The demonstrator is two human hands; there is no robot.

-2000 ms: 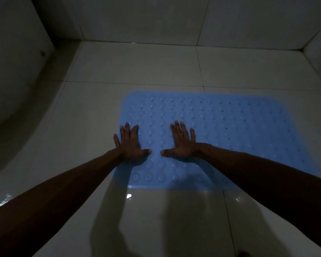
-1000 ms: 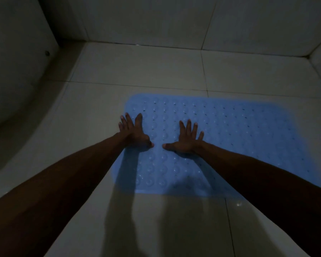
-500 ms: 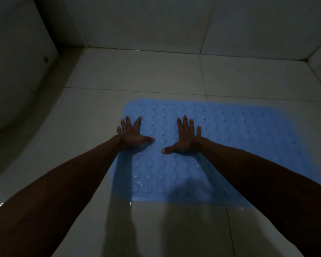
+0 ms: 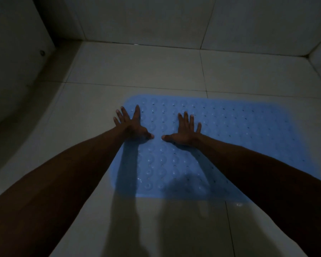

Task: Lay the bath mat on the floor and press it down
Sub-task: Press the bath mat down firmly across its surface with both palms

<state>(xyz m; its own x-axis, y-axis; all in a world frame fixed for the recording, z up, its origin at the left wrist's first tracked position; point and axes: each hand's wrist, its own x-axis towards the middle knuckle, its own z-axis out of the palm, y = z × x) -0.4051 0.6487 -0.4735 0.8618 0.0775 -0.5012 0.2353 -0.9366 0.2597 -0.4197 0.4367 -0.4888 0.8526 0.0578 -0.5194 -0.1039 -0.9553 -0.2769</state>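
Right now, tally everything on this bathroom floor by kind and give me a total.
Blue bath mat: 1, lying flat on the floor tiles.
Hands pressing on it: 2, left hand at the mat's left edge and right hand, both with fingers spread.
Total: 3

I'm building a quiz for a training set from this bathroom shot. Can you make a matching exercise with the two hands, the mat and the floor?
Column 1:
1. left hand
2. right hand
3. bath mat
4. floor

Column 2:
A. pale tiles
B. blue, lying flat
C. spread over the mat's left edge
D. flat on the mat, further in

Pairs: 1-C, 2-D, 3-B, 4-A
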